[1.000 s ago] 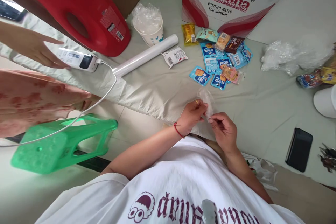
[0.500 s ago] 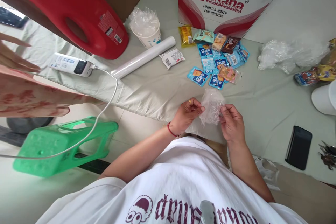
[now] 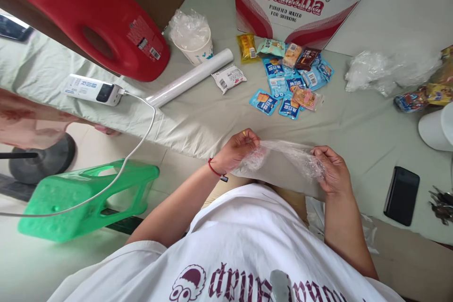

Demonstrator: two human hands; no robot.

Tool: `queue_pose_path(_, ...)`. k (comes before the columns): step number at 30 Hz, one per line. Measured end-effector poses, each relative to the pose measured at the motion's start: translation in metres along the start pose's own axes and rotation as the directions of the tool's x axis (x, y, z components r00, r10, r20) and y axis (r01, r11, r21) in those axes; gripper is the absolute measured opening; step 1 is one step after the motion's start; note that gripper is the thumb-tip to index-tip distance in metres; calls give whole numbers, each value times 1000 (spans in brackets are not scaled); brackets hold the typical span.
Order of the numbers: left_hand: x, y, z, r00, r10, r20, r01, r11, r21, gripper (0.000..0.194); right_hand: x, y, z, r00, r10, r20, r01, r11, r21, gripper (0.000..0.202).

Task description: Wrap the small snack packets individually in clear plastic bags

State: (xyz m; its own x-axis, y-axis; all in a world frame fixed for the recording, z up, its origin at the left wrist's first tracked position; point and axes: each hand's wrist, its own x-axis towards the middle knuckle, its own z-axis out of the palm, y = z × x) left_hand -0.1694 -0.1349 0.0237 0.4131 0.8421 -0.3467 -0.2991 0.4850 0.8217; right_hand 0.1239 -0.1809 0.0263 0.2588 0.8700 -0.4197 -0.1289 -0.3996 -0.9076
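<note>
A clear, crinkled plastic film is stretched between my two hands near the table's front edge. My left hand, with a ring and a red bracelet, pinches its left end. The other end is gripped by my right hand, with film bunched at the fingers. Beyond my hands lie several blue snack packets, a yellow packet, a green packet, a brown cocoa packet and a white packet.
A Wahaha box stands behind the packets. On the left are a film roll, paper cup, red jug, power bank and green stool. A phone and clear plastic lie right.
My hands have moved apart, and the bunched film is now drawn out between them. The other person's hand at the left edge has left the view.
</note>
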Motion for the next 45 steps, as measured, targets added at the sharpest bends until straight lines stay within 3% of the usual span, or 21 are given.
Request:
queue_pose_path(3, -1, 10, -12, 988, 139, 66, -153, 935, 321, 32, 2, -4, -7, 999, 26, 38, -25, 999, -20, 39)
queue_pose_path(7, -8, 37, -23, 930, 248, 273, -368, 667, 648, 14, 5, -9, -13, 993, 86, 74, -87, 996, 2, 41)
queue_pose_path(11, -11, 50, -35, 895, 278, 348, -439, 419, 795, 23, 7, -9, -14, 989, 138, 54, -138, 990, -4, 43)
queue_pose_path(15, -7, 43, -61, 845, 384, 372, -463, 175, 869, 27, 7, 0, -16, 991, 133, 30, -131, 990, -41, 47)
queue_pose_path(17, -5, 38, -76, 825, 444, 350, -431, 94, 897, 27, 6, 6, -21, 996, 88, 6, -86, 987, -139, 48)
queue_pose_path(19, -6, 33, -86, 822, 498, 276, -359, 77, 930, 25, 4, 9, -28, 1000, -19, 10, 22, 936, -353, 45)
queue_pose_path(21, -11, 29, -86, 795, 590, 141, -257, 117, 959, 25, 2, 6, -34, 974, -219, 50, 202, 757, -621, 43)
queue_pose_path(23, -19, 24, -75, 719, 694, -40, -171, 232, 958, 23, 0, -3, -33, 884, -432, 176, 390, 478, -787, 44)
queue_pose_path(25, -28, 18, -54, 669, 725, -164, -185, 376, 908, 23, 1, -12, -23, 760, -545, 354, 550, 249, -797, 47)
queue_pose_path(26, -33, 15, -40, 686, 710, -157, -241, 426, 872, 23, 3, -15, -14, 702, -560, 440, 620, 178, -764, 47)
queue_pose_path(29, -42, 2, -1, 771, 635, 57, -435, 458, 775, 23, 14, -15, 18, 577, -550, 604, 760, 91, -643, 37)
queue_pose_path(30, -43, -3, 10, 796, 596, 105, -451, 469, 759, 23, 18, -13, 29, 563, -546, 620, 778, 96, -621, 29)
queue_pose_path(32, -38, -9, 26, 853, 517, 70, -367, 500, 785, 23, 26, -5, 47, 589, -547, 594, 774, 172, -609, 19)
queue_pose_path(35, -20, -12, 38, 905, 394, -158, -61, 488, 871, 17, 30, 5, 63, 719, -537, 442, 681, 418, -601, 20)
queue_pose_path(38, 2, -8, 43, 914, 274, -299, 198, 342, 919, 29, 28, 12, 67, 850, -436, 297, 525, 651, -548, 22)
queue_pose_path(41, 22, -7, 43, 918, 224, -328, 283, 210, 936, 33, 23, 18, 66, 917, -334, 220, 400, 765, -506, 26)
queue_pose_path(43, 30, -11, 40, 923, 241, -300, 235, 263, 936, 21, 21, 20, 63, 938, -297, 178, 346, 801, -488, 28)
queue_pose_path(45, 34, -15, 33, 923, 263, -281, 130, 475, 871, 17, 21, 20, 57, 952, -278, 129, 306, 832, -462, 28)
